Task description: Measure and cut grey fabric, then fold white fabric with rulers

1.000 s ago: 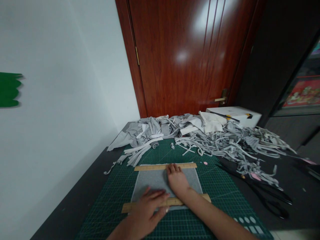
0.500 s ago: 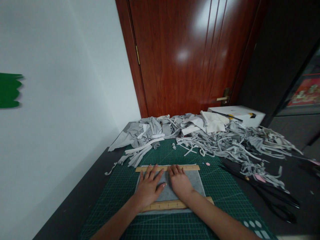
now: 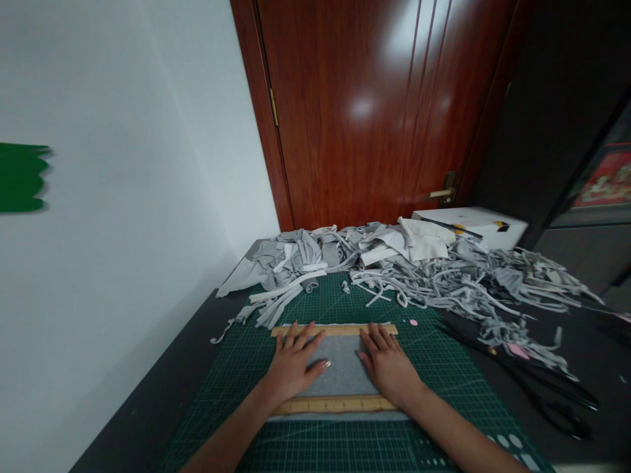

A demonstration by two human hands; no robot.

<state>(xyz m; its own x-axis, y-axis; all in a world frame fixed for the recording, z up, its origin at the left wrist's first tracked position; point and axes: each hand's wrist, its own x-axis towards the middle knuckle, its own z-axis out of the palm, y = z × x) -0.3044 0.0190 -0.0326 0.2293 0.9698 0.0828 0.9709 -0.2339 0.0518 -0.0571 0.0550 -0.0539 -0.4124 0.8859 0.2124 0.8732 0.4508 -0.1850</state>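
Note:
A grey piece of cloth (image 3: 340, 368) lies flat on the green cutting mat (image 3: 345, 447). Across its far edge runs a wooden ruler (image 3: 340, 330), and a second wooden ruler (image 3: 345, 403) crosses it near the front edge. My left hand (image 3: 292, 364) rests palm down on the cloth's left part, fingers spread, with fingertips on the far ruler. On the right part lies my right hand (image 3: 389, 364), also flat, its fingertips on the far ruler's right half. My wrists and palms cover both ends of the front ruler in part.
Grey cloth scraps and strips (image 3: 434, 276) are heaped along the back. Behind them stands a white box (image 3: 483, 223). Black-handled scissors (image 3: 532, 387) lie at the right of the black table (image 3: 148, 401). A pink round piece (image 3: 413, 322) sits right of the far ruler.
My right hand has slid to the right along the far ruler, away from my left hand. My left hand, the cloth and the rulers look about the same.

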